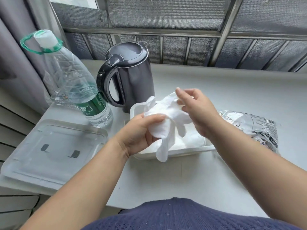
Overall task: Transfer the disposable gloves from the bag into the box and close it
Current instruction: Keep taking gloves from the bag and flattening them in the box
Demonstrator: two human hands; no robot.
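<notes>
Nearest to us is a dark blue knitted top (182, 214) at the bottom edge, and from it both bare forearms reach forward over the pale table (216, 90). Our left hand (139, 131) has its thumb and fingers curled round the near end of a wad of white gloves (167, 118), gripping it firmly, probably to keep the loose pile together. Our right hand (194, 110) is half open with the forefinger raised and meets the far end of the wad. We cannot tell whether its thumb pinches the gloves or only steadies them. The wad hangs just above the open white box (132, 110), where more white material already lies, so we judge we are about to tuck it in. Its long axis runs from far right, by the right hand, down to near left, and one limp glove droops over the box's near rim, pointing at us. A clear lid (54, 153) lies flat to the left, out of the way until closing. Just right of the box lies the crumpled printed bag (252, 125), flat on the table. Behind the box stand a dark kettle (129, 75) and a water bottle (74, 83).
</notes>
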